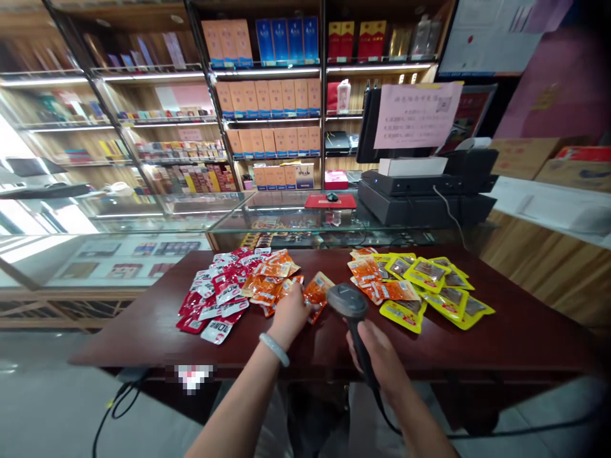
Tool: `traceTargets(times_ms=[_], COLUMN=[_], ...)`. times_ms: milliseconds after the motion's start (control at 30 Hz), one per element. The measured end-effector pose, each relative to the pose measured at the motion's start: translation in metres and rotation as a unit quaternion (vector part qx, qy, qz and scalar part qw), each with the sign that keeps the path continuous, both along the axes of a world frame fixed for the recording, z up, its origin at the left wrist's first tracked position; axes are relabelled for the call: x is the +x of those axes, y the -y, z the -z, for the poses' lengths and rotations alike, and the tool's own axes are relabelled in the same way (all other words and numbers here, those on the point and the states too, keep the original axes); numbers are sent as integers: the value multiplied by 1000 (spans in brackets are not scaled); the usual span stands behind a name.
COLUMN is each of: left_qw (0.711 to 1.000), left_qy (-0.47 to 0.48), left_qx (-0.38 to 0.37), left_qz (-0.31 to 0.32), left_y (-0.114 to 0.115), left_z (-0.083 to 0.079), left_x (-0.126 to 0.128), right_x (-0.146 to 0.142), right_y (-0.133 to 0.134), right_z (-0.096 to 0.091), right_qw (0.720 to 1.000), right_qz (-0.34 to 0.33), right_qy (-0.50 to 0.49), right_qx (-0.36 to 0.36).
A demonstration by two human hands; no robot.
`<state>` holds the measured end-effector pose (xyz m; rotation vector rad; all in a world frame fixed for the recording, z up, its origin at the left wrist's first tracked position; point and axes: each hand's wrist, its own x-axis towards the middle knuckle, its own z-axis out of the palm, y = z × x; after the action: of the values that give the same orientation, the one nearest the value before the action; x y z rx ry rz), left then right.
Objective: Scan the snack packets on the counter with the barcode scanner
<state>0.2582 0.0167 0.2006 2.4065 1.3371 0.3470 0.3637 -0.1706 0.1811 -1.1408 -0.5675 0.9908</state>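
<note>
My right hand (pixel 379 350) is wrapped round the handle of a black barcode scanner (pixel 347 300), its head tilted toward the left over the table. My left hand (pixel 291 313), with a pale bangle (pixel 274 350) on the wrist, has its fingers closed on the edge of an orange snack packet (pixel 318 289) in front of the scanner. More orange packets (pixel 273 267) lie beside and behind that hand. To their left is a pile of red and silver packets (pixel 224 286). Right of the scanner, other orange packets (pixel 367 270) overlap yellow-edged packets (pixel 427 273).
The dark wooden table (pixel 143 324) stands against a glass display counter (pixel 281 210). A monitor (pixel 370 127) with a pink notice and a black cash drawer (pixel 424 207) are at the back right. Cables (pixel 114 407) hang at the front left; the scanner's cord trails right.
</note>
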Motion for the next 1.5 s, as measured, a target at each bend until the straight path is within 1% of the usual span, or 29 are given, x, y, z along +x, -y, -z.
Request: traceTargets(times_ms=[67, 133, 200, 267, 333, 400, 467, 533, 600, 667, 733, 833, 900, 967, 1033, 1100, 1167, 1233, 1367, 1500], left_qw=[999, 994, 983, 971, 972, 982, 988, 987, 983, 977, 972, 967, 963, 961, 962, 964, 967, 971, 984, 989], left_qy=[-16, -27, -24, -9, 5, 13, 22, 35, 38, 28, 11, -5, -20, -42, -54, -45, -32, -30, -25, 7], left_qx=[8, 38, 104, 169, 187, 171, 153, 139, 123, 116, 121, 146, 156, 152, 145, 148, 148, 126, 70, 64], left_qz=[-47, -97, -147, -168, -141, -77, -3, 67, 127, 174, 199, 210, 218, 226, 225, 214, 206, 201, 162, 131], left_y=[-15, -30, -40, -43, -36, -22, -3, 17, 34, 47, 55, 60, 60, 60, 61, 62, 64, 64, 59, 46], left_z=[-8, -17, -24, -25, -20, -12, -5, 0, 3, 3, 4, 7, 10, 12, 12, 10, 7, 4, 1, 0], left_x=[-10, -20, -26, -24, -11, 11, 38, 68, 97, 123, 147, 175, 187, 193, 194, 189, 182, 172, 142, 104], right_x=[-1, 1, 3, 7, 12, 16, 19, 22, 27, 33, 41, 54, 60, 64, 66, 67, 66, 64, 57, 44], right_y=[4, 9, 14, 20, 24, 29, 33, 38, 45, 53, 61, 73, 79, 84, 86, 87, 87, 85, 78, 65], right_z=[1, 2, 4, 5, 7, 9, 11, 13, 15, 16, 19, 22, 24, 25, 25, 24, 23, 21, 15, 7], right_qw=[1000, 1000, 1000, 999, 997, 995, 992, 988, 985, 982, 979, 971, 967, 963, 961, 962, 964, 965, 970, 982], right_qz=[7, 11, 20, 35, 53, 74, 100, 129, 152, 172, 190, 225, 243, 256, 262, 260, 256, 254, 235, 183], right_qy=[0, -6, -15, -25, -35, -45, -52, -52, -45, -38, -39, -48, -56, -67, -72, -70, -63, -58, -55, -46], right_qx=[-7, -11, -17, -25, -34, -46, -58, -63, -63, -64, -67, -63, -59, -56, -51, -46, -45, -45, -41, -22])
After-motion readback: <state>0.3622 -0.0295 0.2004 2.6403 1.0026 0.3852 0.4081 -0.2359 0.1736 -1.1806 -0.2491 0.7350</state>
